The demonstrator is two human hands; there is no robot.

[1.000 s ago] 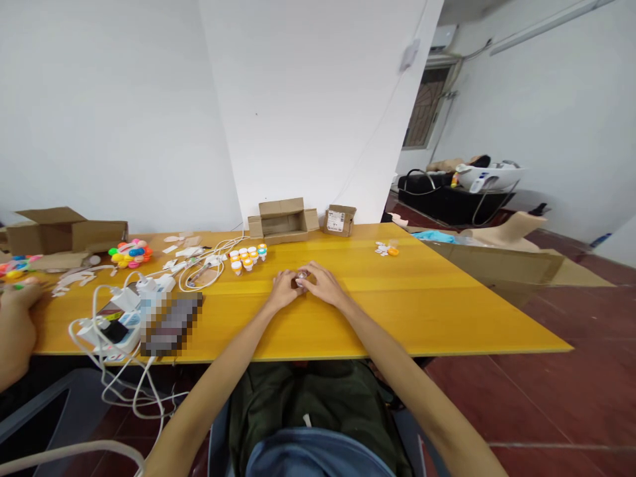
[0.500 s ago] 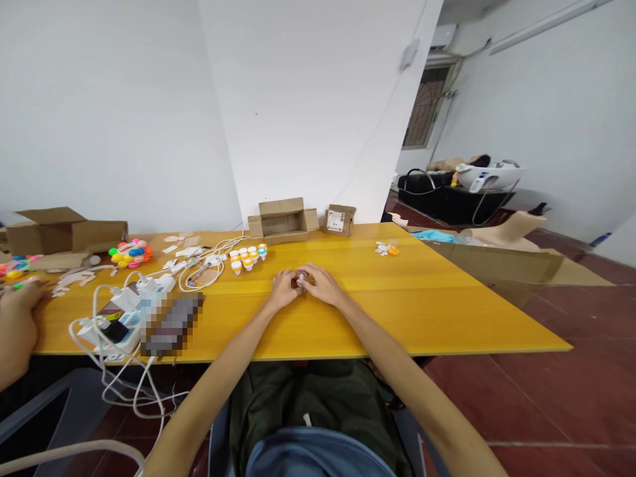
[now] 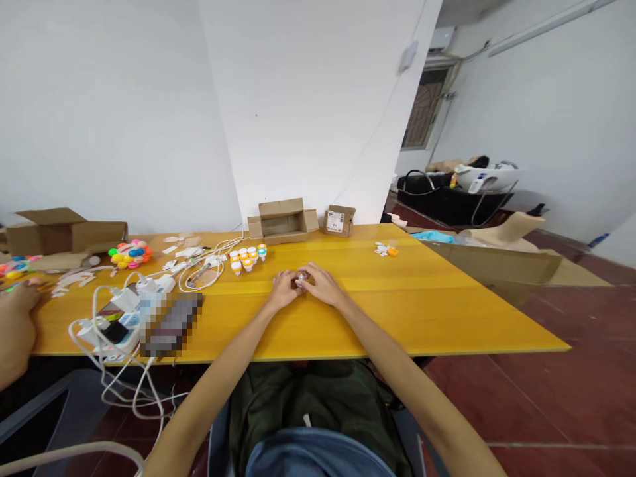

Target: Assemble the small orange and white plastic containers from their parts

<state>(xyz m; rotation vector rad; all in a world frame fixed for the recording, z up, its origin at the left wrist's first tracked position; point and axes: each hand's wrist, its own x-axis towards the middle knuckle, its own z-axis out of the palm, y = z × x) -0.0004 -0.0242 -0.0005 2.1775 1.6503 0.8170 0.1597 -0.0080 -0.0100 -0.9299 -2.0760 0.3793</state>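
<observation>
A small shiny object (image 3: 301, 276) sits between the person's two hands, over the middle of the yellow table (image 3: 422, 311), about midway between its near and back edges; whether it also touches the tabletop cannot be told. The left hand (image 3: 285, 289) is curled, its fingers bent in to hold the object from the left. The right hand (image 3: 320, 283) is arched, with thumb and fingers closed on it from the right; the exact finger contacts are too small to make out. Just beyond the left hand, toward the back edge, stands a close group of white-and-orange pieces (image 3: 247, 258), one with a teal band. Behind these, at the back edge, is an open cardboard box (image 3: 283, 227), with a smaller labelled box (image 3: 339, 220) just to its right. Small white and orange parts (image 3: 386, 249) lie near the back right corner. Left of the group are coiled white cables (image 3: 187, 277); nearer the front edge is a power strip (image 3: 133, 324) with plugs fitted. Farther left lies a cluster of coloured balls (image 3: 130, 254), and at the far left rests another person's hand (image 3: 18, 301).
</observation>
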